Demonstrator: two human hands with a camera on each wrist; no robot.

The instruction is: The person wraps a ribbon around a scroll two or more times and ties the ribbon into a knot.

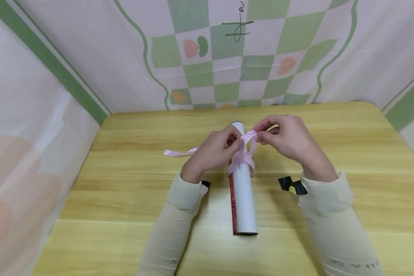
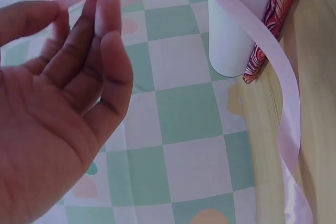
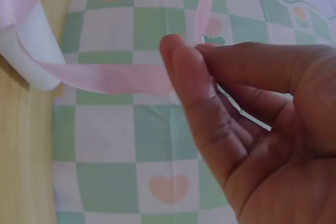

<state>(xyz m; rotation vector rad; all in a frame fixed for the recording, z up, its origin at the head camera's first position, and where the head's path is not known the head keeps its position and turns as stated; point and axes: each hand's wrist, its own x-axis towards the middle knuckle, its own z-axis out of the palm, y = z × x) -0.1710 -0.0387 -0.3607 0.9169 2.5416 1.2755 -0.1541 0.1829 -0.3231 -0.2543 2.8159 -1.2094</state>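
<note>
A white roll [image 1: 245, 199] with a red patterned strip [image 1: 232, 207] along its left side lies lengthwise on the table. Pink ribbon [image 1: 242, 156] goes round its upper part and rises in a loop above it. My left hand [image 1: 218, 150] pinches the ribbon between thumb and fingertips, just over the roll. To the right of the roll, my right hand [image 1: 285, 137] pinches another part of the ribbon between thumb and index finger. One loose ribbon tail [image 2: 290, 129] trails down past the roll in the left wrist view. In the right wrist view a ribbon length [image 3: 115, 78] stretches from roll to fingertips.
The roll rests on a wooden table [image 1: 124, 199]. Behind the table hangs a cloth [image 1: 227, 73] with green and white checks, and another pale cloth [image 1: 38, 115] hangs at the left. Black wrist devices [image 1: 292, 186] show beside the sleeves.
</note>
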